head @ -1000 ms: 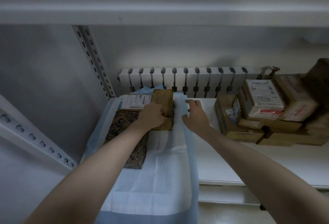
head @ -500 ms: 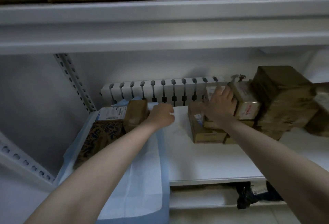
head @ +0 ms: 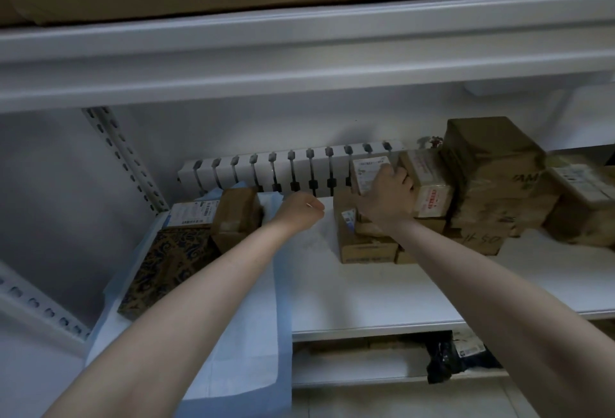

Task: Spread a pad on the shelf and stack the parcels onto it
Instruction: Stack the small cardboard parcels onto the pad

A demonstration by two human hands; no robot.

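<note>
R hand [head: 386,199] is at the left end of the parcel pile [head: 482,184] on the right part of the shelf [head: 366,294]. It grips a white-label parcel [head: 367,170]: the fingers [head: 401,175] are curled over its top right edge, in the gap to the next tan parcel [head: 429,184]. The thumb side is hidden, so I cannot tell where it presses.

L hand [head: 299,211] is above the back right corner of the blue pad [head: 246,334], just beside a brown parcel [head: 238,214]. Its fingers are curled in like a fist, w/ nothing seen inside.

The pad lies on the left part of the shelf and its front hangs over the edge. On it are the brown parcel and a patterned box [head: 166,261], touching each other.
</note>
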